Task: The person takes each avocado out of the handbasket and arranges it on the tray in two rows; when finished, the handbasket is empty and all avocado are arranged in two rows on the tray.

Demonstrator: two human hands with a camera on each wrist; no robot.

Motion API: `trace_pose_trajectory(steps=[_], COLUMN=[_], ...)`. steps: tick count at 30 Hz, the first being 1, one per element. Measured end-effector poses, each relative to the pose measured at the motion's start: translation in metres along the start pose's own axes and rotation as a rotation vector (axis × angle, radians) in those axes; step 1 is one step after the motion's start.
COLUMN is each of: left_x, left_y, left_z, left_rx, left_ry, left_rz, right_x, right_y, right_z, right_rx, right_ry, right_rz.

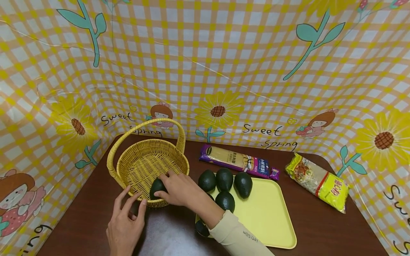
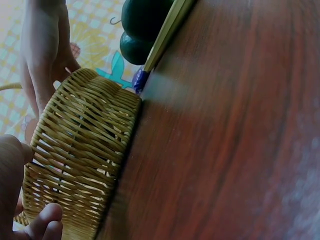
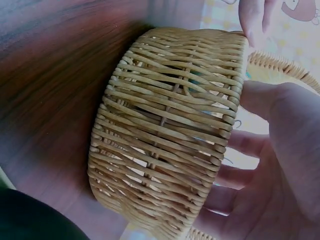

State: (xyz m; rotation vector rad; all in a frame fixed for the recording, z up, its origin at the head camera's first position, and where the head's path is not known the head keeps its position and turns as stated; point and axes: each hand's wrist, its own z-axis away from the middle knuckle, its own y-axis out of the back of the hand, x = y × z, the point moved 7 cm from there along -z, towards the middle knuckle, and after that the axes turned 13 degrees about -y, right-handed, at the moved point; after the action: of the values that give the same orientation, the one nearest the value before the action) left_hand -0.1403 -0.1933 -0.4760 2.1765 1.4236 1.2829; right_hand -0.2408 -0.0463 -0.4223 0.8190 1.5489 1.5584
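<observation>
A dark green avocado (image 1: pixel 156 188) lies low inside the near right part of a round wicker basket (image 1: pixel 128 156) with a tall arched handle. My right hand (image 1: pixel 179 186) reaches over the basket's near right rim and holds this avocado between thumb and fingers. In the right wrist view the basket's woven wall (image 3: pixel 165 125) hides what the fingertips touch. My left hand (image 1: pixel 125 222) is at the near left rim, its fingers spread and fingertips against the edge. Several more avocados (image 1: pixel 225 179) sit on the left part of a yellow tray (image 1: pixel 266 209), partly covered by my right forearm.
Behind the tray lies a purple pasta pack (image 1: pixel 234 160). A yellow and clear noodle bag (image 1: pixel 317 183) is to the tray's right. A checked, flowered cloth (image 1: pixel 205 64) stands around the brown table (image 1: pixel 83 213) at the back and sides.
</observation>
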Motion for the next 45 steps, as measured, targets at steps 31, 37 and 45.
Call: trace_pose_trajectory(steps=[31,37,45], left_x=[0.001,0.001,-0.001], left_y=[0.000,-0.001,-0.001], left_z=[-0.001,-0.001,0.000], left_rx=[-0.012,-0.019,-0.028], left_ry=[0.019,0.023,0.032], left_rz=[-0.008,-0.008,-0.010], right_x=[-0.004,-0.005,-0.007], right_y=[-0.016,-0.015,-0.015], right_z=[-0.037,-0.038,-0.039], right_rx=[-0.088,-0.078,-0.051], right_ry=[-0.090,-0.088,-0.084], right_rz=[-0.205,-0.127,-0.058])
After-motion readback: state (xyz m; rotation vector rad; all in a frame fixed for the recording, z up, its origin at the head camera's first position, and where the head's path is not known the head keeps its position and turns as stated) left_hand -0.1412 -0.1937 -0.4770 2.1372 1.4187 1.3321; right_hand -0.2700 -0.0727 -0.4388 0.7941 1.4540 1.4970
